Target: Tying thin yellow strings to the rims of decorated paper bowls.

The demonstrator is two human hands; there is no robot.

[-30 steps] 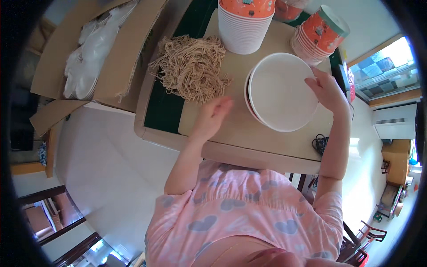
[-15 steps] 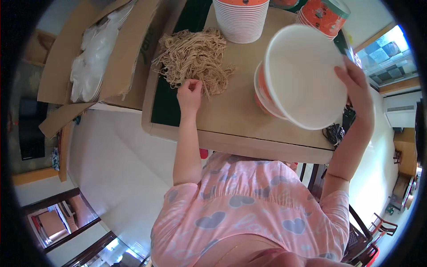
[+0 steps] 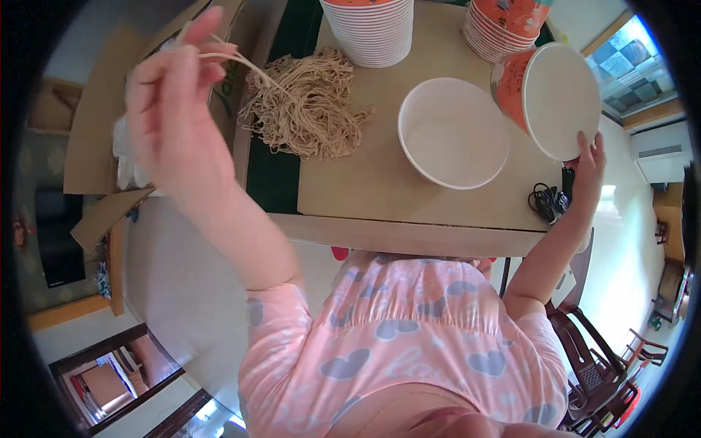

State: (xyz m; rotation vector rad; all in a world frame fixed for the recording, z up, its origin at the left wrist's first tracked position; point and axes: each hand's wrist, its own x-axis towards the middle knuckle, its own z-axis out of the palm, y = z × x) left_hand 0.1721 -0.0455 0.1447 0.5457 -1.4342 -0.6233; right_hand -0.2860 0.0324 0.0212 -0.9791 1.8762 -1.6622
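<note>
My left hand (image 3: 179,120) is raised at the upper left, somewhat blurred, its fingers closed on a strand of tan string (image 3: 252,67). The strand runs down to a loose, tangled heap of string (image 3: 310,109) on the table. At the right, my right hand (image 3: 590,164) grips the rim of an orange-and-white paper bucket (image 3: 561,102), which is tilted with its white open mouth toward me. Between the heap and that bucket, a second paper bucket (image 3: 454,135) stands upright on the table with its white inside showing.
A tall stack of nested paper buckets (image 3: 371,33) stands at the table's far side, with another stack (image 3: 504,33) to its right. Black cables (image 3: 546,203) lie by the table's right edge. An open cardboard box (image 3: 91,157) with white plastic-wrapped contents is at the left.
My left hand has risen up and left from the heap, drawing a strand out. The bucket in my right hand has moved right, away from the one now standing alone on the table.
</note>
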